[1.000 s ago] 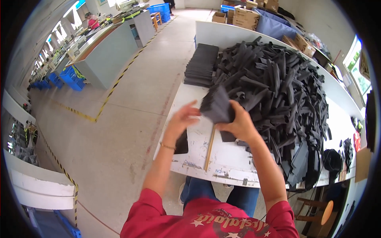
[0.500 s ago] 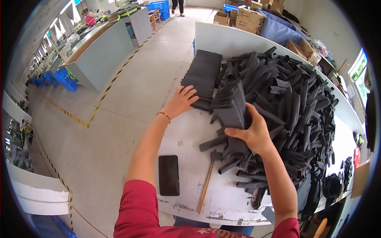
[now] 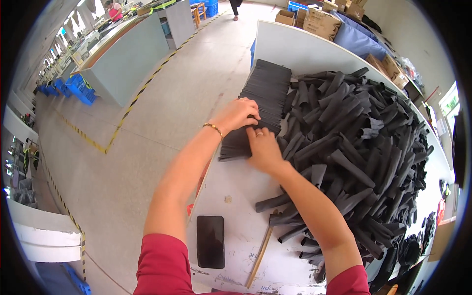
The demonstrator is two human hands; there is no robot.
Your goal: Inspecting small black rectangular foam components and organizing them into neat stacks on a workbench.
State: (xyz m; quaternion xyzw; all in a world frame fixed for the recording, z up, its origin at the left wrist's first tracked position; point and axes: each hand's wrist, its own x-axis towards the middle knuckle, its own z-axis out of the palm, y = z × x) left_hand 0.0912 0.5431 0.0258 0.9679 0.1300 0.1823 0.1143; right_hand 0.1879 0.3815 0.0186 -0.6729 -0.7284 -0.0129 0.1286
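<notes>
A long row of flat black fabric-like pieces stands packed together along the table's left edge. My left hand is on the middle of this row, its fingers bent and closed over the pieces. Close below it, my right hand grips the near part of the row, fingertips pressed in among the pieces. Some of its fingers and the edges they hold are hidden. To the right spreads a big heap of loose black tube-like pieces, apart from the row.
On the white table lie a black phone and a wooden-handled hammer, its head by the heap. A raised panel borders the far side. Cardboard boxes stand beyond. Left is floor with a striped line.
The bundle in my right hand has come down left into the near end of the row. My left hand has moved slightly right and its fingers have curled. The view has shifted.
</notes>
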